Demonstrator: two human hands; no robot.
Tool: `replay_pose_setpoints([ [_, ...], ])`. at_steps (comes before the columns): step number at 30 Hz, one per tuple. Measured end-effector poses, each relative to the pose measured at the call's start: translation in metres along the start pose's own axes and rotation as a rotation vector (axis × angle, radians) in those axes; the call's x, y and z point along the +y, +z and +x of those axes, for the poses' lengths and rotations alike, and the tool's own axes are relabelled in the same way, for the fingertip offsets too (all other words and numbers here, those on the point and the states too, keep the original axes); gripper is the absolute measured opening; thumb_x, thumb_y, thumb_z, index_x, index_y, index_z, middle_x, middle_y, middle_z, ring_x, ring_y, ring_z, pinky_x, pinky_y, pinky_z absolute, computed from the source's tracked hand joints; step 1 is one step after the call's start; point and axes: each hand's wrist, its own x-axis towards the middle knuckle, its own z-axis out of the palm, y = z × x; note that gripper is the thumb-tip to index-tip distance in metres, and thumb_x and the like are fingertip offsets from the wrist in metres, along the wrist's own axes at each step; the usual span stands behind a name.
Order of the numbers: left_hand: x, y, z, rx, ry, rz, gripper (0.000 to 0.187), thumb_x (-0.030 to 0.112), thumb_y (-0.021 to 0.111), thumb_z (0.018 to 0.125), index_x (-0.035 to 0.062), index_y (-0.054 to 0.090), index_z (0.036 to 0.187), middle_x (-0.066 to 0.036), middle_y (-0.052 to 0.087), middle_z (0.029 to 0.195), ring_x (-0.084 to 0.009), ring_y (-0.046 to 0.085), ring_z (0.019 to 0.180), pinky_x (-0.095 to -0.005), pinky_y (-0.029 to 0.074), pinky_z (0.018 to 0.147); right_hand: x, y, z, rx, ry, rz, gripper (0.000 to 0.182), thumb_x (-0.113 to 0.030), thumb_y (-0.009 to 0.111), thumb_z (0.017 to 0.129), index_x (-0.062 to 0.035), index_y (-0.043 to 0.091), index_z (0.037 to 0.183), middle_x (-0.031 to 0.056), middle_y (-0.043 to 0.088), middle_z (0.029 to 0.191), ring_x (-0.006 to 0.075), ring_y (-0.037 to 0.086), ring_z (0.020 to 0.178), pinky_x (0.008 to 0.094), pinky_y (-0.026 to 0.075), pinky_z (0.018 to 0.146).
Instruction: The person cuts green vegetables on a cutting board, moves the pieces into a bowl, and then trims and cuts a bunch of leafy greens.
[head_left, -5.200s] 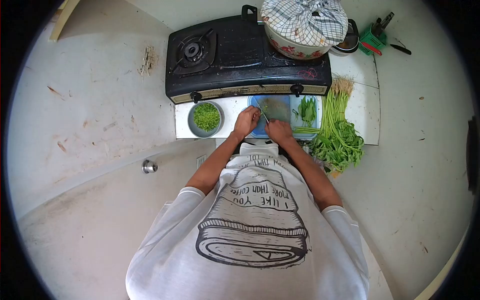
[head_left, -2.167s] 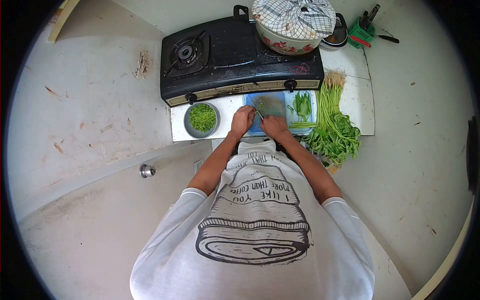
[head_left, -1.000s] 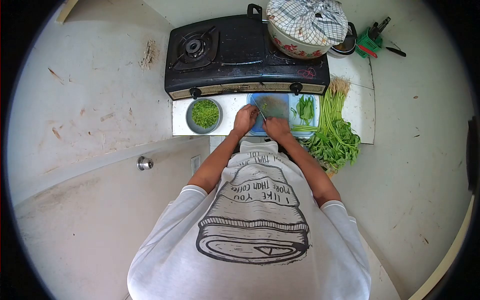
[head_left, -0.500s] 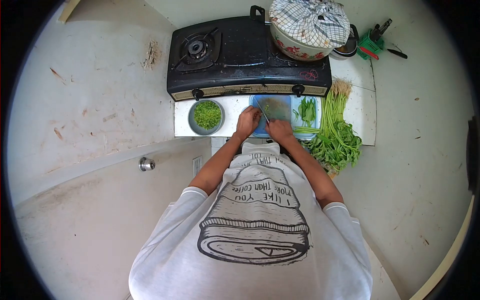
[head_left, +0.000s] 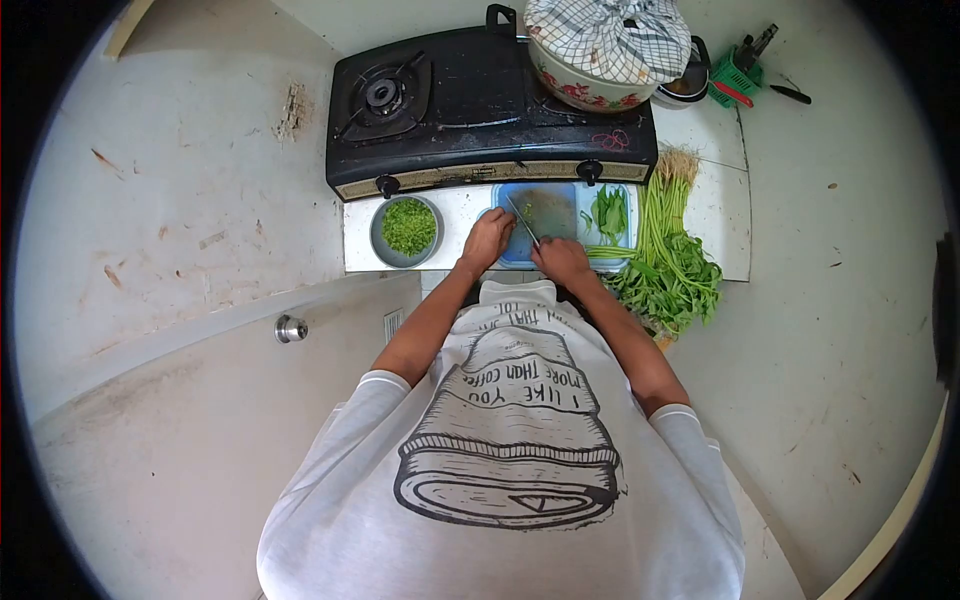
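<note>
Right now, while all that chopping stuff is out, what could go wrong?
The left hand is very close to the knife in the right hand, so a slip might cut a finger. The big bundle of greens sticks out past the front edge of the counter, so a bump could pull it down. The bowl of chopped greens sits near that edge too, and might get knocked off.
</note>
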Motion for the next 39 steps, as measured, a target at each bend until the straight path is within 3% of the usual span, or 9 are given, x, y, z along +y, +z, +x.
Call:
replay_pose_setpoints([
  [17, 0.008, -0.004, 0.000, 0.031, -0.051, -0.083, 0.005, 0.004, 0.066, 0.092, 0.0025, 0.069, 0.095, -0.017, 0.064, 0.091, -0.0391, 0.065, 0.088, -0.0461, 0.054, 0.079, -0.013, 0.010, 0.012, 0.097, -0.002, -0.046, 0.039, -0.027, 0.052, 0.097, -0.0039, 0.076, 0.078, 0.0204, 0.075, 0.083, 0.0368, 0.075, 0.074, 0.0490, 0.059, 0.068],
  [32, -0.002, 0.006, -0.004, 0.052, -0.086, -0.122, 0.008, 0.005, 0.065, 0.091, 0.0023, 0.070, 0.097, -0.018, 0.067, 0.093, -0.0409, 0.067, 0.084, -0.0476, 0.055, 0.075, -0.003, 0.010, 0.009, -0.009, 0.021, -0.041, 0.037, -0.031, 0.054, 0.096, -0.0031, 0.075, 0.084, 0.0212, 0.075, 0.088, 0.0358, 0.075, 0.078, 0.0476, 0.060, 0.072],
  [39, -0.001, 0.005, -0.006, 0.058, -0.087, -0.133, 0.008, 0.005, 0.065, 0.091, 0.0015, 0.070, 0.098, -0.018, 0.068, 0.093, -0.0415, 0.067, 0.084, -0.0477, 0.055, 0.075, -0.007, 0.002, -0.002, 0.029, -0.035, -0.048, 0.040, -0.032, 0.052, 0.098, -0.0019, 0.074, 0.084, 0.0230, 0.074, 0.080, 0.0374, 0.075, 0.074, 0.0482, 0.060, 0.069],
])
